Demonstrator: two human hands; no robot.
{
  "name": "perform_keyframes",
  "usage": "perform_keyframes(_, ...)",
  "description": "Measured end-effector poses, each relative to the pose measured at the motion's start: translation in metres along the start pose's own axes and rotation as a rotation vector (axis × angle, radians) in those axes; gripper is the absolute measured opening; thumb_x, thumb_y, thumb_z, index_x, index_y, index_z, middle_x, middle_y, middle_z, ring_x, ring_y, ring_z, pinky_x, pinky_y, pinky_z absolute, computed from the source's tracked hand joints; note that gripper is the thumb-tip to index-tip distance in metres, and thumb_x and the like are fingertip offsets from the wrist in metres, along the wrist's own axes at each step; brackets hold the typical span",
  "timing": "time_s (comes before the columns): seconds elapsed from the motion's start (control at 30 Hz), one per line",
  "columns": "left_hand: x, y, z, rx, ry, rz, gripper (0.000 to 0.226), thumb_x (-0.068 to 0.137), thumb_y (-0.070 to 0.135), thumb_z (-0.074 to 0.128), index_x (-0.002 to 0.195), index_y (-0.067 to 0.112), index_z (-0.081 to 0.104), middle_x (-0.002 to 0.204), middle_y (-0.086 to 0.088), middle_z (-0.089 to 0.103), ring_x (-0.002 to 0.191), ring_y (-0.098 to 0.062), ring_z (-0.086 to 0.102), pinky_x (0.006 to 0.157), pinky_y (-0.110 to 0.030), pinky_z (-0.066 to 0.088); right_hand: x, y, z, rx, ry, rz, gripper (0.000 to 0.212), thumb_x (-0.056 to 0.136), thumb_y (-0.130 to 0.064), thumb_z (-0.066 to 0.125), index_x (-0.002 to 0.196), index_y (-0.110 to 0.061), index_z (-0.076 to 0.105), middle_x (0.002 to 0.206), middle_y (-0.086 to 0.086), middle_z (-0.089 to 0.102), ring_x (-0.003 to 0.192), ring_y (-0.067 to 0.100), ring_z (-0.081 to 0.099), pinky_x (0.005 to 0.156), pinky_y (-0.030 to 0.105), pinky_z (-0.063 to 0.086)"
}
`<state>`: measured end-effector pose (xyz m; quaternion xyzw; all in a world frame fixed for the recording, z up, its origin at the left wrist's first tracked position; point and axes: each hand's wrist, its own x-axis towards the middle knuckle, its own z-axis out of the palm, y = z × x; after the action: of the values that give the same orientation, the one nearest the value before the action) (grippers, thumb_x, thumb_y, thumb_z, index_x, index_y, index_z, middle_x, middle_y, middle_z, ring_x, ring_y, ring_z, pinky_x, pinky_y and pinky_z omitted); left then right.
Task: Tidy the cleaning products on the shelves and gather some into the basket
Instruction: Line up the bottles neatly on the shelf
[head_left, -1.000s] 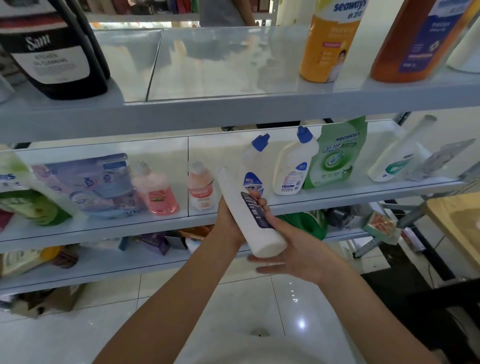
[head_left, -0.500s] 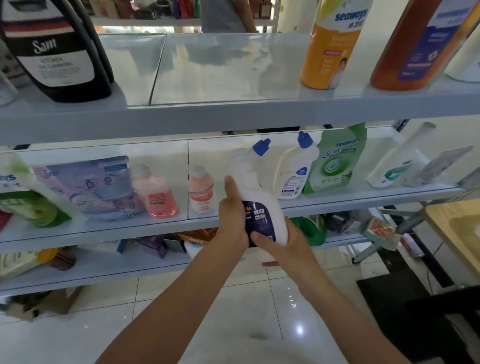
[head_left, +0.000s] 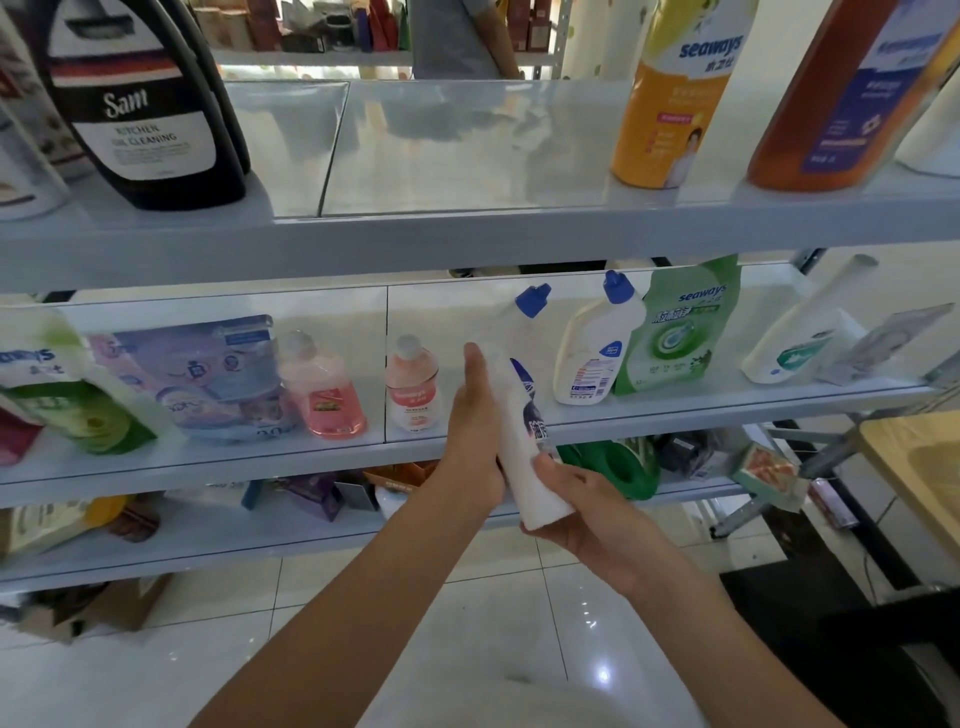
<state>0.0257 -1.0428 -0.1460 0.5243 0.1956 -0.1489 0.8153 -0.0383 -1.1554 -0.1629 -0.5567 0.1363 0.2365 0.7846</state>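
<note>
My left hand (head_left: 475, 431) grips the white bottle (head_left: 517, 470) mid-body. My right hand (head_left: 587, 514) clasps its base, before the middle shelf (head_left: 208, 462).

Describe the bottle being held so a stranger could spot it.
Find the middle shelf of the grey rack, near its centre. Just in front, the left hand and right hand hold a white bottle with a dark label. Unlike the blue-capped bottles behind it, it is off the shelf.

Shop; stocked shelves (head_left: 467, 228) (cleaning products)
</note>
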Motion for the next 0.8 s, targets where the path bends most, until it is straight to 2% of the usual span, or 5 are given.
perform_keyframes(0.13,-0.001,-0.015,-0.015,0.202,-0.046,0.08,0.049,0.08,0.02,0.076,0.124,0.012,0.056,0.112,-0.016,0.069,0.095,-0.034,0.069,0.084,-0.053,0.056,-0.002,-0.001,-0.002,-0.39,0.261,-0.131,0.025,0.073,-0.017,0.079,0.093,-0.018,0.065,0.083,-0.004,0.07,0.075,0.009,0.064,0.059,0.017,0.049)
perform_keyframes(0.27,-0.013,-0.008,-0.025,0.224,-0.203,0.201,0.07,0.063,-0.012,0.077,0.127,0.012,0.058,0.114,-0.014,0.068,0.101,-0.038,0.066,0.083,-0.058,0.054,-0.005,-0.003,-0.023,-0.384,0.114,-0.184,0.034,0.071,0.001,0.077,0.1,-0.011,0.065,0.092,0.0,0.074,0.084,0.012,0.068,0.066,0.018,0.052)
perform_keyframes(0.6,-0.03,0.039,-0.016,0.512,-0.468,0.703,0.067,0.067,0.034,0.076,0.129,0.033,0.049,0.127,0.004,0.059,0.116,-0.014,0.059,0.089,-0.03,0.054,-0.008,-0.062,-0.013,-0.506,0.168,-0.553,0.049,0.057,0.01,0.081,0.092,-0.02,0.063,0.082,-0.012,0.074,0.077,0.008,0.07,0.066,0.017,0.054)
perform_keyframes(0.7,-0.023,0.053,-0.021,0.811,-0.268,0.962,0.067,0.079,0.054,0.062,0.138,0.03,0.043,0.14,0.006,0.048,0.126,-0.005,0.047,0.101,-0.019,0.044,-0.011,-0.098,-0.002,-0.517,0.223,-0.705,0.048,0.055,0.005,0.083,0.089,-0.022,0.062,0.081,-0.018,0.073,0.076,0.003,0.07,0.066,0.014,0.053)
perform_keyframes(0.8,-0.003,0.065,-0.03,1.25,0.241,1.395,0.058,0.095,0.05,0.044,0.141,0.014,0.043,0.148,-0.007,0.042,0.138,-0.02,0.036,0.114,-0.03,0.031,-0.008,-0.14,0.012,-0.515,0.272,-0.858,0.05,0.05,-0.005,0.085,0.092,-0.019,0.063,0.081,-0.015,0.073,0.078,0.005,0.07,0.068,0.018,0.055)
